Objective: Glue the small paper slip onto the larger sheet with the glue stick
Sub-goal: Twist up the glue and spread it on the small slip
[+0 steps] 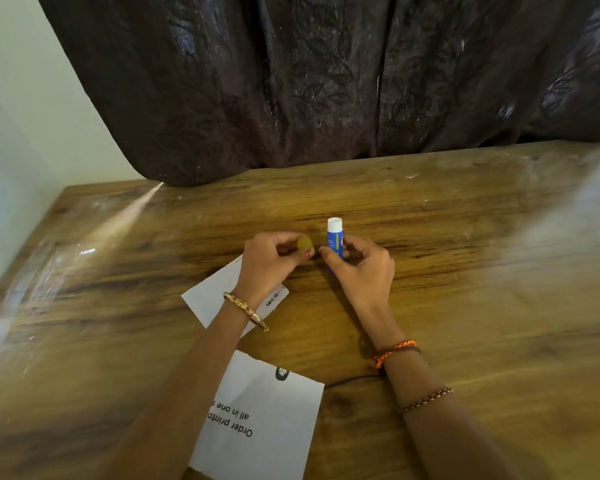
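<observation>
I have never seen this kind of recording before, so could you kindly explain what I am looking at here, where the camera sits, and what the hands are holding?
There is no machine here: a person works with two bare hands, and the single picture comes from a camera worn on their head, looking forward and down. That is why both forearms reach in from the bottom edge.

The right hand grips a blue glue stick, upright with its white tip uncovered. The left hand pinches the yellow cap, which is off the stick.

On the wooden table lie two white printed papers: one partly under the left wrist, another nearer the person, under the left forearm. Which is the larger cannot be told, as both are partly covered. A dark curtain hangs behind the table.
</observation>
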